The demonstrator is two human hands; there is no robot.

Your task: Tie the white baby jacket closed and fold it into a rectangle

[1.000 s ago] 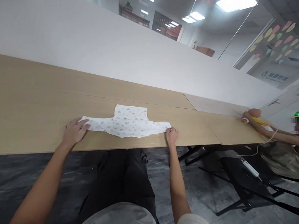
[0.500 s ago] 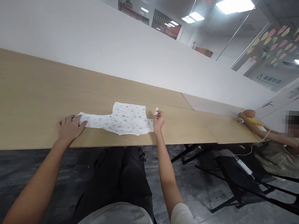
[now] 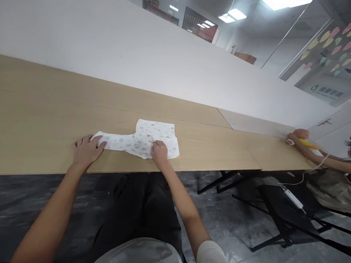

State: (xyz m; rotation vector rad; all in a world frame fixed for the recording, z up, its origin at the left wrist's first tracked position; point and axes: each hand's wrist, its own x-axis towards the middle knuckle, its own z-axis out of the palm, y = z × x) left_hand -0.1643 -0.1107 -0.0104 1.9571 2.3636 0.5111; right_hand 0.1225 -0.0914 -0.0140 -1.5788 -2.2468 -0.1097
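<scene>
A white baby shirt (image 3: 150,132) with small printed figures lies flat on the wooden table in front of me. Its left sleeve (image 3: 119,141) stretches out to the left, while the right sleeve is folded in over the body. My left hand (image 3: 88,149) rests on the left sleeve's end, fingers spread and pressing it down. My right hand (image 3: 160,151) is closed at the middle of the shirt, pinching the end of the folded-in sleeve, which its fingers partly cover.
The long table (image 3: 45,140) runs along a white wall (image 3: 109,53) topped by glass. At the far right a person's arms (image 3: 305,146) reach to a doll (image 3: 301,134) in yellow. Black folding chairs (image 3: 289,210) stand at the right, a white power strip (image 3: 293,198) on one.
My right hand has moved left from beyond the shirt's right side to its middle, bringing the right sleeve over the body. My left hand stays on the left sleeve. The view shifts slightly.
</scene>
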